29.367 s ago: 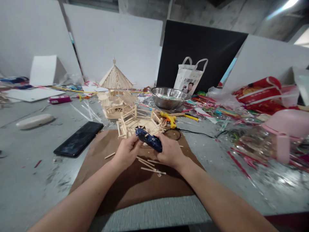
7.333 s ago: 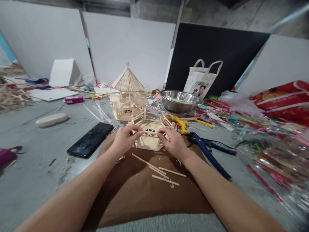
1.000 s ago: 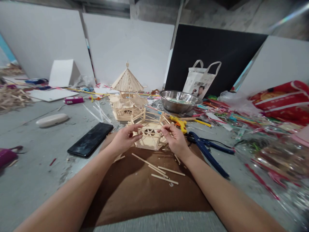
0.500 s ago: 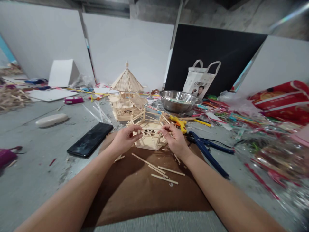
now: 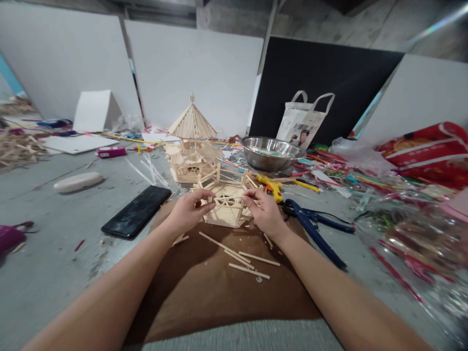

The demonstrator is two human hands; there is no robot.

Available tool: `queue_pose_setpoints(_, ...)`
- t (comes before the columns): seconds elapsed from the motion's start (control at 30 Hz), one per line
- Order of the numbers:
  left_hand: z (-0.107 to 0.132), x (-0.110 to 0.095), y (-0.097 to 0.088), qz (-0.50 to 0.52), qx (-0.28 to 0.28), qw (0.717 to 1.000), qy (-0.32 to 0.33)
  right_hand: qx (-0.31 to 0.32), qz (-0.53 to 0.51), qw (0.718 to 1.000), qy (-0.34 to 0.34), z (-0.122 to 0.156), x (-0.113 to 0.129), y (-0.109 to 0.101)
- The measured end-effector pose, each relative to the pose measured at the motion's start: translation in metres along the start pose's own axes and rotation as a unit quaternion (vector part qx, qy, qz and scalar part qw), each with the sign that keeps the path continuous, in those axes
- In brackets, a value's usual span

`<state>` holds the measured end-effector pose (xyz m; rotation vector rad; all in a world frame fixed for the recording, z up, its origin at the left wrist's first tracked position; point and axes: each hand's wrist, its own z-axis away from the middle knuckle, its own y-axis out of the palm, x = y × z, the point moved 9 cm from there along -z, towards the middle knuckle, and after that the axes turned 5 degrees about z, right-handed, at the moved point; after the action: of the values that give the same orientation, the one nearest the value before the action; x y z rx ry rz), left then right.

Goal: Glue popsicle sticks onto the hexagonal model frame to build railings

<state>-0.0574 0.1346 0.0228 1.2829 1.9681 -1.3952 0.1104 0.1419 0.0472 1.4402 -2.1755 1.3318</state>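
Between my hands, a thin pale wooden stick (image 5: 228, 199) lies nearly level across the front of a low, many-sided frame of wooden sticks (image 5: 224, 217). My left hand (image 5: 190, 210) pinches the stick's left end at the frame's left front post. At the other end, my right hand (image 5: 265, 210) pinches it by the right front post. Fingers hide both stick tips, so I cannot tell whether they touch the posts. Crossed sticks show below it. Several loose sticks (image 5: 249, 271) lie nearer me on a brown sheet (image 5: 212, 297).
A roofed stick pavilion (image 5: 192, 124) stands behind the frame. To the right are a yellow glue gun (image 5: 272, 187), a blue-handled cutter (image 5: 316, 236) and a metal bowl (image 5: 272, 158). A black phone (image 5: 137, 212) lies left. Plastic litter covers the right side.
The stick between my fingers now shows plainly across the top of the front panel; before, it could not be made out. My hands have barely moved.
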Motion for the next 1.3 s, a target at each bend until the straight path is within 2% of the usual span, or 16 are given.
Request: queue_pose_setpoints(1.3, 0.0013, -0.0029, -0.0009, -0.013, -0.019, 1.000, -0.003, 0.002, 0.010, 1.000, -0.009, 0.0005, 0.0044, -0.0003)
